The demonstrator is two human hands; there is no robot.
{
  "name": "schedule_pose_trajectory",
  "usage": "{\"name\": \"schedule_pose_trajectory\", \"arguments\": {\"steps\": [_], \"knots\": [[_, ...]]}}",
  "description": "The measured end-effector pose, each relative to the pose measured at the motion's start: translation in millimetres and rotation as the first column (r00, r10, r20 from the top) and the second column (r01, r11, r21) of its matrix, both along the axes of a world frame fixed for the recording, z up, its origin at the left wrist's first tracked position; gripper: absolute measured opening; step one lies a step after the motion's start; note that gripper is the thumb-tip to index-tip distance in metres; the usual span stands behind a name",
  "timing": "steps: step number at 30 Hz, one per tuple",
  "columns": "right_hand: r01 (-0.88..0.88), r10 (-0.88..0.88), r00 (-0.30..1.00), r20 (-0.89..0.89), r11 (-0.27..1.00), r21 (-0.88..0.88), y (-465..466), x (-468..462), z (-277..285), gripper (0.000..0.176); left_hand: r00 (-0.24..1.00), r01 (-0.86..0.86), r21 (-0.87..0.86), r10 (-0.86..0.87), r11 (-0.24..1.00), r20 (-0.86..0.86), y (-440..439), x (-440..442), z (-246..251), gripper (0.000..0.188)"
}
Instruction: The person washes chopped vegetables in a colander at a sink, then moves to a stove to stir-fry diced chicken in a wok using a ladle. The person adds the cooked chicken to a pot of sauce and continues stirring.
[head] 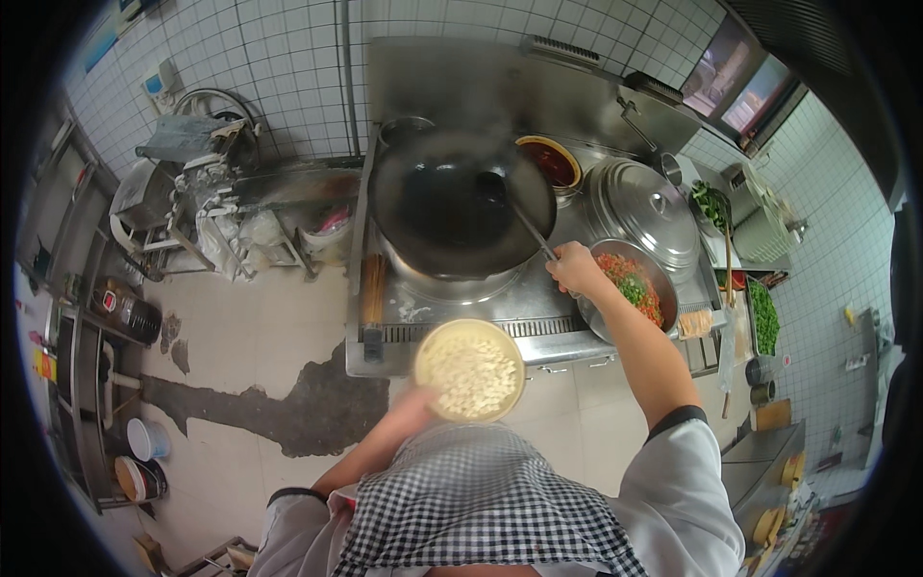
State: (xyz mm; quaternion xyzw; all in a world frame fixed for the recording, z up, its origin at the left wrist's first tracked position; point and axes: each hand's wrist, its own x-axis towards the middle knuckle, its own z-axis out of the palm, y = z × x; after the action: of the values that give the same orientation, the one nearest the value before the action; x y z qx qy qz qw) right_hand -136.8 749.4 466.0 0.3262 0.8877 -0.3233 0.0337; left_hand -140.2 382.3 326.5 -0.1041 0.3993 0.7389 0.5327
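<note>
My left hand grips the near left rim of a yellow bowl at my apron's front. Pale, diced pieces fill much of that bowl; I cannot tell what food they are. In my right hand is the handle of a ladle, whose dark head rests in a large black wok on the stove. Steam or haze blurs the wok's far side. Just right of my right hand, partly behind my forearm, a metal bowl holds chopped red and green vegetables.
Behind the wok stands a yellow-rimmed pot of red sauce. A lidded steel pot is at its right. A bamboo wok brush lies on the stove's left edge. Chopped greens fill a tray far right. A dough machine stands left.
</note>
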Motion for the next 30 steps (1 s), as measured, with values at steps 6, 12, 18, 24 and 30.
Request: {"name": "schedule_pose_trajectory", "arguments": {"steps": [6, 12, 18, 24, 30], "knots": [[0.021, -0.025, 1.0, -0.015, 0.974, -0.224, -24.9, -19.6, -11.3, 0.021, 0.944, -0.302, -0.01, 0.297, 0.953, -0.141, -104.5, -14.3, -9.8, 0.08], [0.189, -0.33, 0.943, 0.043, 0.425, -0.886, -46.8, -20.1, -22.1, 0.023, 0.878, -0.439, 0.06, 0.442, 0.897, -0.183, -175.6, -29.2, -24.5, 0.08], [0.148, -0.362, 0.914, 0.184, -0.125, -0.981, -26.1, -41.2, -21.9, 0.026, 0.807, -0.531, 0.137, 0.548, 0.836, -0.219, -188.2, -24.4, -34.4, 0.08], [0.053, -0.284, 0.959, 0.009, 0.148, -0.988, 9.9, -97.2, 35.7, 0.02, 0.779, -0.608, -0.01, 0.594, 0.794, -0.201, -163.5, -13.8, -41.4, 0.077], [-0.068, -0.157, 0.969, -0.188, 0.565, -0.822, 49.6, -189.6, 68.5, 0.014, 0.73, -0.668, 0.065, 0.67, 0.741, -0.134, -141.4, 0.3, -42.3, 0.08]]}}
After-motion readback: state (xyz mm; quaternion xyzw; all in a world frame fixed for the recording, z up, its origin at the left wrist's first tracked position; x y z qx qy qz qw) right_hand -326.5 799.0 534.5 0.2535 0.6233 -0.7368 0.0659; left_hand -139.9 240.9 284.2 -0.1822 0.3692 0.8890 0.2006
